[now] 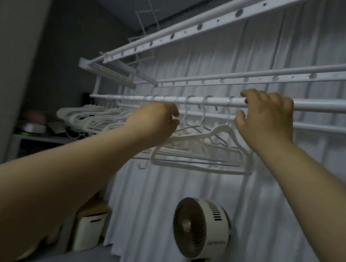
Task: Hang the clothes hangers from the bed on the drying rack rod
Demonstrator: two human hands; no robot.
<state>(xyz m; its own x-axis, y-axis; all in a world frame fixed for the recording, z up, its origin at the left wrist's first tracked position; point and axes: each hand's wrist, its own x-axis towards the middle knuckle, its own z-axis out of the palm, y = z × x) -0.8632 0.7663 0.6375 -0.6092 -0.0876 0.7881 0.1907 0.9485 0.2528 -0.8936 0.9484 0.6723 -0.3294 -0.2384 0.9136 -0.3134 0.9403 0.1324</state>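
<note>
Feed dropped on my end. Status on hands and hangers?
Right hand curled over rod. Left hand among hangers hooked on rod, grip unclear. Nothing in the way.

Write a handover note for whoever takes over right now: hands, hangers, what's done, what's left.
Hands: the left hand has its fingers curled among the necks of the hangers; the grip is blurred. The right hand has its fingers curled over the rod.
Done: a long row of hangers is hooked on the rod, from its left end up to the right hand.
Left: the bed is out of view, so check it for more.
</note>
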